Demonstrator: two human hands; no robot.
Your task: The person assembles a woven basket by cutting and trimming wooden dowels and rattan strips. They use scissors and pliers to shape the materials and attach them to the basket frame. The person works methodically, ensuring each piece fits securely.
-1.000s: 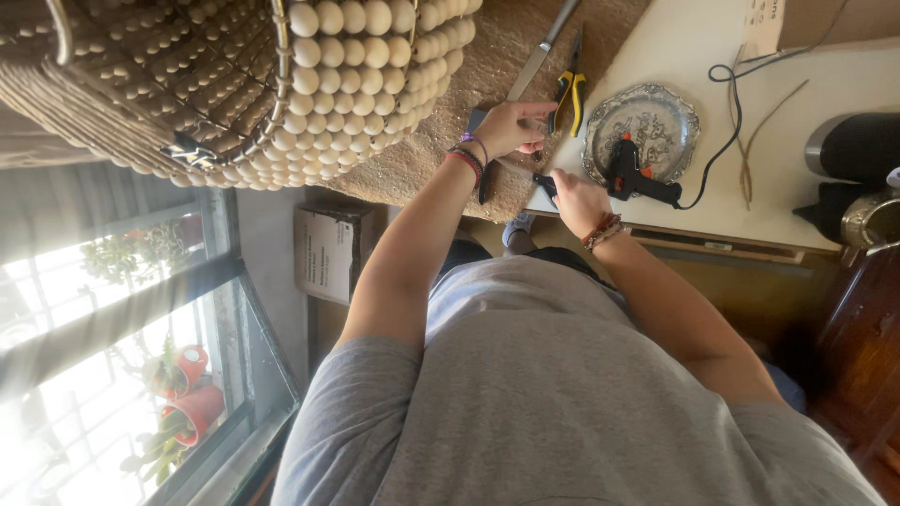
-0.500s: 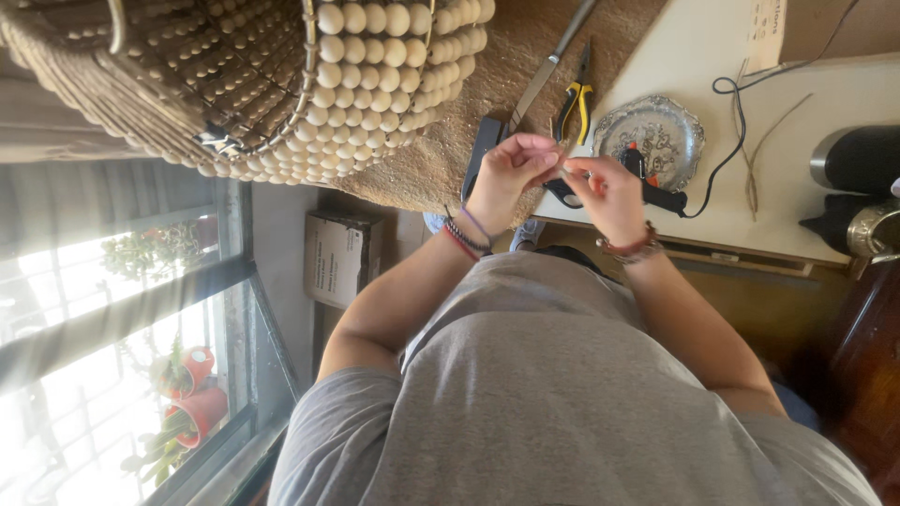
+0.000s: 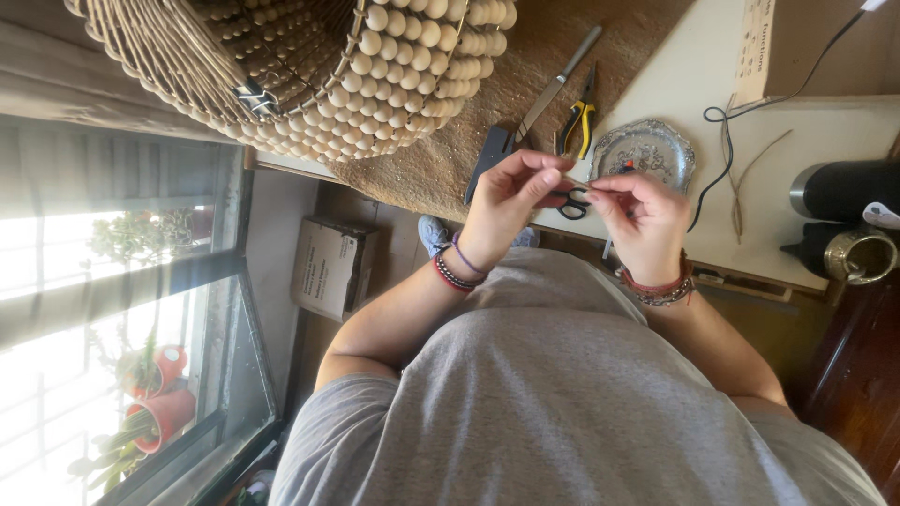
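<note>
Your left hand [image 3: 511,201] and right hand [image 3: 642,217] met just above the near edge of the counter [image 3: 844,141], fingertips pinched together on a thin strand [image 3: 574,178] stretched between them. It was too fine to tell whether it was cord, wire or fibre. Judging from how it spanned the gap, it looked light and limp, the sort of thing that slips unless pinched close to its ends, which is where you held it. Your left fingers [image 3: 544,183] were closed on one end and your right fingers [image 3: 605,185] on the other; neither hand was open.

Just below the strand lay black-handled scissors [image 3: 570,201], partly hidden by your hands. Beyond them were yellow-handled pliers [image 3: 578,122], a long metal blade [image 3: 553,89] and a small ornate silver dish [image 3: 647,150], all near, so you had little free room forward. A black cable [image 3: 722,159] trailed to the right. The beaded basket [image 3: 375,66] stood well apart on the woven mat [image 3: 525,56]. The open room lay toward you, off the counter's edge.
</note>
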